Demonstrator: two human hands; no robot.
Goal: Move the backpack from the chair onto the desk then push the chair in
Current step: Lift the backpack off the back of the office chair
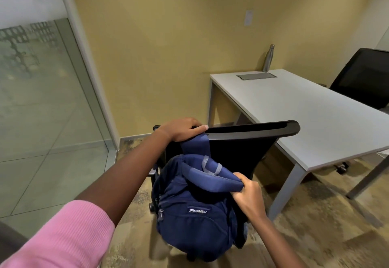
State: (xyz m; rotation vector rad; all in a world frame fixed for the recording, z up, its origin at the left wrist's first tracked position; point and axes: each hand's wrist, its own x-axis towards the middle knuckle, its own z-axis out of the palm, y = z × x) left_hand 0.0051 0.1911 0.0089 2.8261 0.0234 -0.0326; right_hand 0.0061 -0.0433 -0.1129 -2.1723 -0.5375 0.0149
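- Backpack (189, 211), navy blue with a small white logo patch, hangs against the near side of the backrest of the black chair (242, 141), below its top rail, with one shoulder strap looped up to that rail.
- Left hand (181, 129), on an arm with a pink sleeve (63, 238) pushed up, lies on the top rail at the chair's left end, fingers closed over the strap where it meets the rail.
- Right hand (248, 194) is clamped on the backpack's padded upper edge, to the right of the grey carry loop, in front of the chair's backrest.
- White desk (315, 116) stands beyond and to the right of the chair, apart from it.
- Steel bottle (268, 58) stands upright at the desk corner farthest from the chair, against the yellow wall.
- Second black chair (366, 74) sits across the desk from the first chair.
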